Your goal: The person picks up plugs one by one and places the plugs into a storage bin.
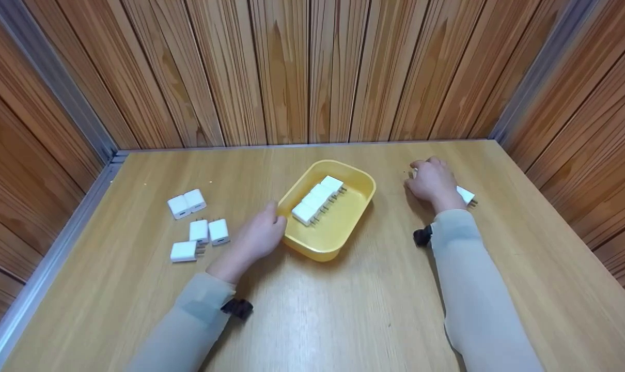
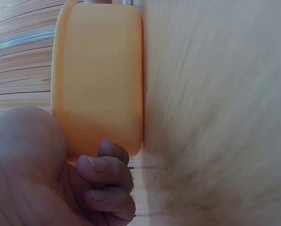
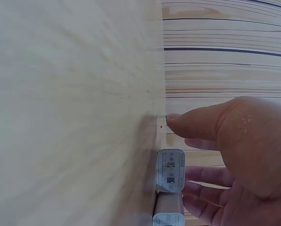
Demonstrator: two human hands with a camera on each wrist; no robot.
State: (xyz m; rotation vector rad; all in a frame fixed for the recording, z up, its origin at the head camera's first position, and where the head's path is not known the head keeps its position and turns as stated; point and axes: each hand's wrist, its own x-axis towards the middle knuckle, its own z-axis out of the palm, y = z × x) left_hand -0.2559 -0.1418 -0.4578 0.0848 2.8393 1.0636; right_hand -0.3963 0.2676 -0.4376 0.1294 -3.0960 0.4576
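Observation:
My left hand (image 1: 261, 230) grips the left rim of a yellow plastic bin (image 1: 312, 247), thumb at the rim and fingers curled against the outer wall. A row of white plug chargers (image 1: 318, 198) lies inside the bin, prongs toward the right. At the right of the table, my right hand (image 1: 432, 181) reaches over white chargers, one charger (image 1: 465, 195) showing behind the wrist. In the right wrist view two chargers stand in line; the fingers lie alongside the nearer-to-fingertips charger (image 3: 171, 169), and the thumb is held apart from it.
Several loose white chargers (image 1: 199, 231) lie on the left of the table (image 1: 343, 320), some with prongs showing. Wood-plank walls (image 1: 292, 72) rise behind and at both sides, with metal edging (image 1: 59, 276) along the left.

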